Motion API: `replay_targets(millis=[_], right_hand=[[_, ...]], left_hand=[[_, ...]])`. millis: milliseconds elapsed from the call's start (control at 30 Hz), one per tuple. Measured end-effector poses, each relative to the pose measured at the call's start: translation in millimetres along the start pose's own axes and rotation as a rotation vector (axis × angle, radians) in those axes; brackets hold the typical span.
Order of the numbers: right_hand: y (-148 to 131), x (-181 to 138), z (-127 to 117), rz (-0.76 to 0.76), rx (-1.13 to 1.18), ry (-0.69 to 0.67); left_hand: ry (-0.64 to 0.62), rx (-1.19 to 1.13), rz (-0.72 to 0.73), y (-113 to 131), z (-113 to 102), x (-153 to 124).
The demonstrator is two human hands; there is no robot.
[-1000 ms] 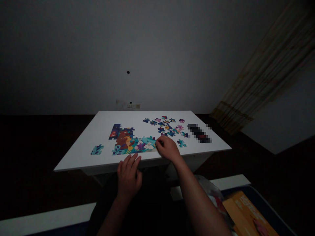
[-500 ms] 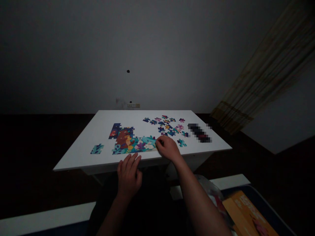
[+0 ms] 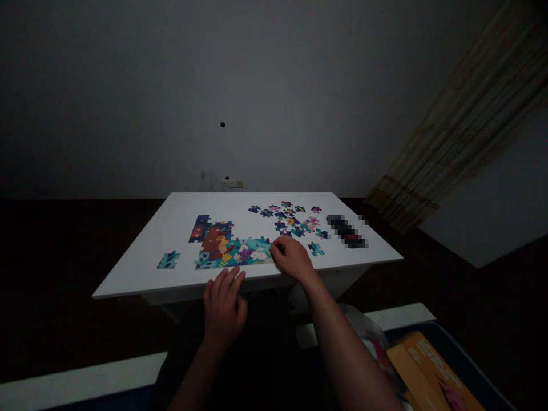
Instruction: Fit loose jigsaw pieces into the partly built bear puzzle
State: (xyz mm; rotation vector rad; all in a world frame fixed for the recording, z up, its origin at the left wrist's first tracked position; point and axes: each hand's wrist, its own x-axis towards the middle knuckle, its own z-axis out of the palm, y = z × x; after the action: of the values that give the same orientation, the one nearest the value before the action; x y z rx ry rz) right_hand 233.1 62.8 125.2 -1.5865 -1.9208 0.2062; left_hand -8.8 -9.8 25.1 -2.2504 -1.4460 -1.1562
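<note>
On the white table (image 3: 137, 274), a partly joined jigsaw puzzle section (image 3: 222, 249) shows a brown animal, white rabbits and teal foliage. My right hand (image 3: 292, 260) rests at its right end, fingertips curled against the edge; whether a piece lies between them is hidden. My left hand (image 3: 225, 302) sits at the table's front edge with its fingers spread, holding nothing. A small group of joined teal pieces (image 3: 168, 260) lies to the left. Several loose puzzle pieces (image 3: 286, 220) are scattered at the back right, with a teal cluster (image 3: 315, 249) just beyond my right hand.
A pixelated dark object (image 3: 346, 232) lies at the table's right side. Behind the table are a wall with a socket plate (image 3: 232, 184) and a hanging curtain (image 3: 462, 125). An orange printed box (image 3: 428, 371) sits low at the right, near my right arm.
</note>
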Motion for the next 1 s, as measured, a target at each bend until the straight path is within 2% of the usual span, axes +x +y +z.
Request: replay_targets(millis=[1000], right_hand=[[-2.6, 0.6, -1.8, -0.001, -0.013, -0.006]], left_hand=[[-0.005, 0.003, 0.004, -0.4, -0.3, 0.3]])
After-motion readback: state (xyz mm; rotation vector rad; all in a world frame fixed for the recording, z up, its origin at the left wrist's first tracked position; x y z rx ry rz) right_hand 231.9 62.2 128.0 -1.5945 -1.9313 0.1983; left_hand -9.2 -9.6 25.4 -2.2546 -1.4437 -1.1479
